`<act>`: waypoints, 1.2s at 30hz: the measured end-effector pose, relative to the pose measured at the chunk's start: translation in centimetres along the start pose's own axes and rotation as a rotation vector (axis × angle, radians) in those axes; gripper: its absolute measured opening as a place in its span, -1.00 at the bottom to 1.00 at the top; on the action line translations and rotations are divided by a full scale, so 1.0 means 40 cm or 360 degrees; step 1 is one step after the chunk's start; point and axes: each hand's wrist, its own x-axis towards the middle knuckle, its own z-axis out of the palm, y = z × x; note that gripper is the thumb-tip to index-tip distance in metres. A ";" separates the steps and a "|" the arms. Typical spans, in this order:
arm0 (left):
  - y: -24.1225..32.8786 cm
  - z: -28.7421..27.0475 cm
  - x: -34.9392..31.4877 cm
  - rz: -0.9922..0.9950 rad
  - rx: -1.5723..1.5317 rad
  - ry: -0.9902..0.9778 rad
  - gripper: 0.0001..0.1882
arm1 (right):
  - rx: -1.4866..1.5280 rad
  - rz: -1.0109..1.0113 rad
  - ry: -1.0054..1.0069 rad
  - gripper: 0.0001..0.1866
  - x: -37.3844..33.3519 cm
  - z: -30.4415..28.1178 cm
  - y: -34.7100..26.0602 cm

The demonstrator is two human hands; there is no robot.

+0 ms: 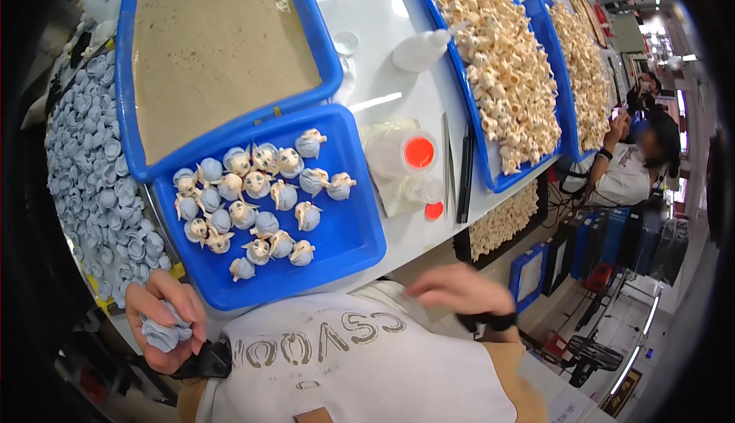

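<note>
My left hand (174, 291) is closed around a light blue-grey hair piece (164, 333), a small cupped part with a ruffled surface. It is beside a large heap of similar hair pieces (92, 140) at the left. My right hand (457, 289) is near my body, to the right of the blue tray; motion smears its fingers, and I cannot make out anything in it. In the blue tray (337, 262) are several small doll heads (256, 183) with pale faces, pointed ears and blue-grey hair.
Behind the tray stands a larger blue tray (325, 55) with a flat beige surface. To its right are a white squeeze bottle (419, 52), a red-topped container (394, 153), tweezers (450, 163) and trays of pale doll parts (501, 71). A co-worker (628, 166) sits farther right.
</note>
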 end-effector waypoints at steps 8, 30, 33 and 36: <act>0.002 -0.003 -0.010 -0.0097 0.0007 -0.0125 -0.56 | -0.0001 0.0063 0.0228 -0.78 0.051 0.071 0.045; 0.007 0.004 -0.053 -0.0053 0.0271 0.0149 -0.53 | 0.0778 0.0303 0.0001 -0.69 0.022 0.040 0.146; 0.018 -0.001 -0.048 -0.0054 0.0263 0.0175 -0.54 | 0.0759 0.0247 -0.0104 -0.68 -0.006 0.019 0.122; 0.021 -0.005 -0.055 -0.0071 0.0262 0.0181 -0.53 | 0.0578 0.0008 -0.0058 -0.65 -0.014 0.001 0.086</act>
